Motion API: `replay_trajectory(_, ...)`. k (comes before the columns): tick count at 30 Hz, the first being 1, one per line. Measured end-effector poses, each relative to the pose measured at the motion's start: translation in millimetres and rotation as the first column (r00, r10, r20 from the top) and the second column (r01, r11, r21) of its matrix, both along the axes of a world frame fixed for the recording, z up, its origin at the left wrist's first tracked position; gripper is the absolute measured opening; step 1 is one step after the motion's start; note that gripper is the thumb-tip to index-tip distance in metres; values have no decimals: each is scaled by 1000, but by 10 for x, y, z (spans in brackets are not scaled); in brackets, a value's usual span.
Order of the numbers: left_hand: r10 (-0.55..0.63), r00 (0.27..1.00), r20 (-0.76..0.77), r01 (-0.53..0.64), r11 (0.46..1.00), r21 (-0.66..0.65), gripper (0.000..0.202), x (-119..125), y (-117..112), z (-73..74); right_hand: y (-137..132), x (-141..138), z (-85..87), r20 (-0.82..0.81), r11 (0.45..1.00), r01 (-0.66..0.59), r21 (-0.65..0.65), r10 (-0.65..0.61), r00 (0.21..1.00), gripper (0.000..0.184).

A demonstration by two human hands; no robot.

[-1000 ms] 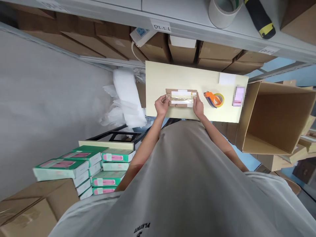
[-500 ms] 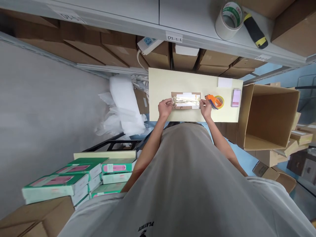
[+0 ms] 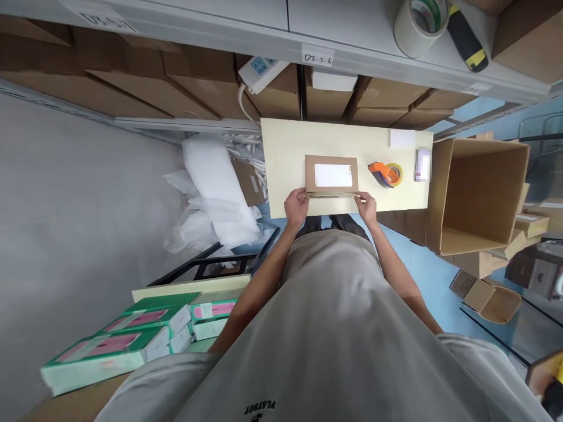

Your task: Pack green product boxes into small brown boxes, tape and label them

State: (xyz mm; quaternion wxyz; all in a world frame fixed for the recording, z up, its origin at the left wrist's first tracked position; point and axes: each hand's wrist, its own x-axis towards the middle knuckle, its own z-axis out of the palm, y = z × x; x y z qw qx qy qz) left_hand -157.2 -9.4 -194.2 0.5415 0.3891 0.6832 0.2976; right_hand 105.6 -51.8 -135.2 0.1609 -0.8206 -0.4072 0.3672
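A small brown cardboard parcel with a white label on its top face lies on the pale yellow table. My left hand grips its near left corner and my right hand grips its near right corner, fingers curled on the parcel's near edge. An orange tape dispenser with a yellow roll sits just right of the parcel.
A large open cardboard box stands right of the table. Shelves with brown boxes, a power strip and a tape roll lie ahead. White foam wrap is left of the table; green and pink boxes are stacked at lower left.
The parcel has been turned over: its taped side no longer shows and the white label faces up. Both hands shifted from its ends to its near corners.
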Motion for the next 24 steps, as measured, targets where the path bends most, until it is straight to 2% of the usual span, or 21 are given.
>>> replay_trajectory(5,-19,1000,-11,19,999,-46,39,6,-219,-160,-253,-36,-125,-25,999,-38,-35,37,999,40)
replay_trajectory(10,7,1000,-16,-7,999,-48,42,54,-168,-209,-142,84,-155,-52,985,-169,-35,167,985,42)
replay_trajectory(13,31,999,-23,-32,998,-51,37,96,-135,-191,-3,345,-121,56,964,-264,-3,264,963,44)
replay_trajectory(16,105,991,-77,-108,994,-34,37,142,-169,-144,118,749,-94,329,962,-272,22,250,911,47)
replay_trajectory(18,182,975,-124,-185,983,-17,39,190,-233,-96,178,1026,-117,438,965,-261,-17,242,866,50)
replay_trajectory(21,286,944,-164,-287,958,17,37,325,-375,-7,244,1328,-244,477,946,-307,-108,320,818,53)
replay_trajectory(24,361,915,-179,-355,933,65,34,558,-562,77,315,1459,-457,480,906,-392,-159,418,771,58)
